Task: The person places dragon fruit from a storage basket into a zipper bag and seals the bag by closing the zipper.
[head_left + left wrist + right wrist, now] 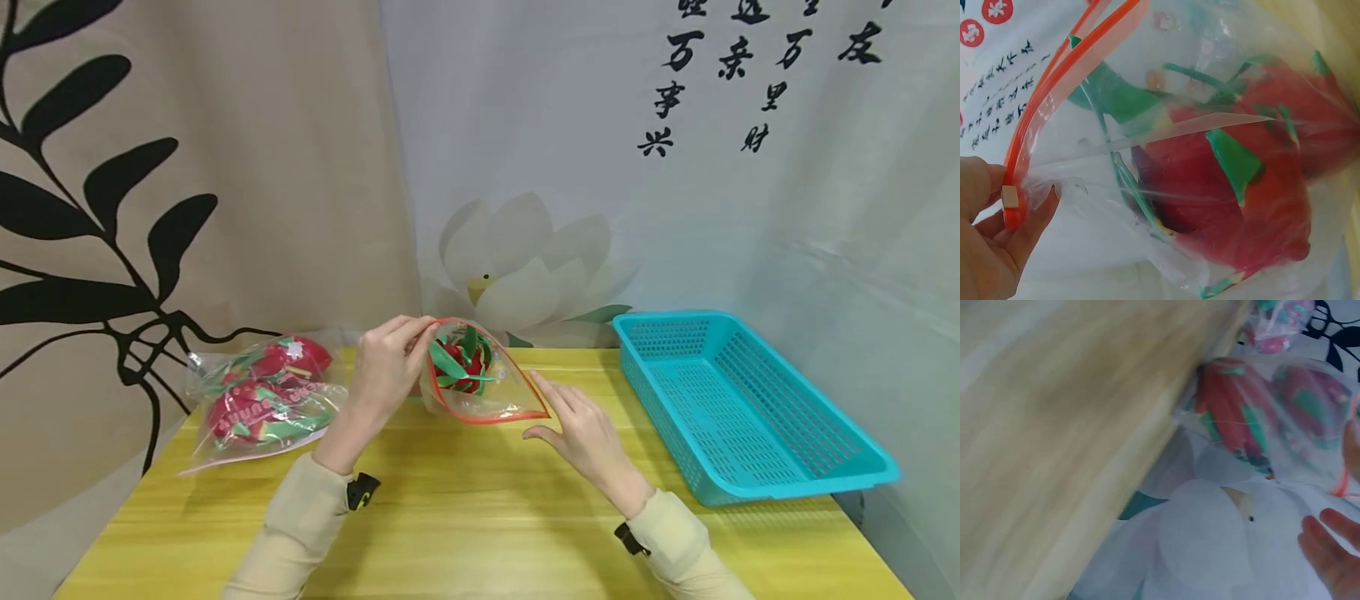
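Observation:
A clear zip bag (495, 403) with an orange-red zip edge holds red dragon fruits (1222, 187) with green scales. My left hand (393, 362) pinches one end of the zip edge, by the small pale slider (1010, 196). The bag's mouth gapes toward me in the head view. At the other end of the mouth, my right hand (585, 433) has its fingers extended and thumb spread. Its fingertips are close to the zip edge; whether they touch it I cannot tell. The right wrist view shows the bag's side and fingers (1329, 556) near its rim.
Another clear bag (270, 400) with red and green fruits lies on the left of the yellow wood-grain table (465, 517). A blue perforated basket (750, 492) stands at the right. Printed curtains (525, 167) hang behind the table.

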Motion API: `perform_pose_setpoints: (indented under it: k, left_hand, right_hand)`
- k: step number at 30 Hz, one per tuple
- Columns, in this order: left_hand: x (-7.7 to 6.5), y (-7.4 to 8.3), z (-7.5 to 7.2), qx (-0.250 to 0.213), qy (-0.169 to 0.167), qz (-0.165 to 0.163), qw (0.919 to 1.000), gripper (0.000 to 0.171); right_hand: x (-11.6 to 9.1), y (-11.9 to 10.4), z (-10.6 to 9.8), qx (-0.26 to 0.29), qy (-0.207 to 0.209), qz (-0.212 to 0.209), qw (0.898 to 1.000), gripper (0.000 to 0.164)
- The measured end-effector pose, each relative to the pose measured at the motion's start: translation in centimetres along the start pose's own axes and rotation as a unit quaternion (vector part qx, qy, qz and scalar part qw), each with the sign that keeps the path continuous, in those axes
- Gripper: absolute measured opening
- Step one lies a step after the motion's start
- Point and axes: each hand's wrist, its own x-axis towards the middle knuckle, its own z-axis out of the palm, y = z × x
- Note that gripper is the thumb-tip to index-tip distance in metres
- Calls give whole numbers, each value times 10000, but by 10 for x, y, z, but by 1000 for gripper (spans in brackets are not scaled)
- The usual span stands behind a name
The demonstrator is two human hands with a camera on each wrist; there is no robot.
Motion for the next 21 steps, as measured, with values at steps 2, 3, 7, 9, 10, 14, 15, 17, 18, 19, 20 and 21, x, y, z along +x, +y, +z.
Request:
perform_pose_setpoints:
  k: [2, 3, 7, 9, 10, 14, 15, 17, 18, 19, 20, 21]
  left_hand:
    - [1, -2, -1, -36, -32, 27, 10000, 13]
    - [1, -3, -2, -48, -43, 48, 10000, 13]
    - [4, -9, -3, 18, 7, 129, 9999, 14]
    - [6, -13, -6, 52, 74, 130, 9999, 14]
    - [6, -15, -8, 73, 96, 109, 9999, 14]
    - [7, -20, -17, 151, 86, 85, 9998, 14]
    - [7, -22, -18, 193, 76, 99, 9997, 14]
    - [8, -24, -21, 242, 44, 169, 9996, 14]
    - [8, -25, -22, 249, 18, 216, 9995, 14]
    - [8, -27, -22, 234, -33, 274, 9993, 13]
    - [9, -28, -23, 184, -101, 331, 9992, 13]
    - [9, -30, -24, 106, -196, 383, 9990, 13]
  right_hand:
    - [-1, 2, 1, 23, -138, 55, 9999, 67]
    - [-1, 4, 2, 68, -133, 60, 9999, 60]
    - [5, 9, 5, 189, 124, 136, 9997, 29]
    - [10, 13, 4, 229, 228, 262, 9991, 19]
    - [12, 15, 3, 245, 254, 368, 9987, 16]
    - [25, 22, -6, 386, 303, 770, 9958, 7]
    - [28, 24, -9, 423, 323, 837, 9951, 6]
    - [35, 28, -14, 484, 376, 927, 9938, 7]
    - [38, 30, -17, 503, 411, 954, 9933, 8]
    - [41, 33, -19, 514, 445, 984, 9928, 9]
    - [44, 35, -21, 511, 477, 1015, 9924, 10]
    - [46, 37, -23, 507, 492, 1039, 9921, 10]
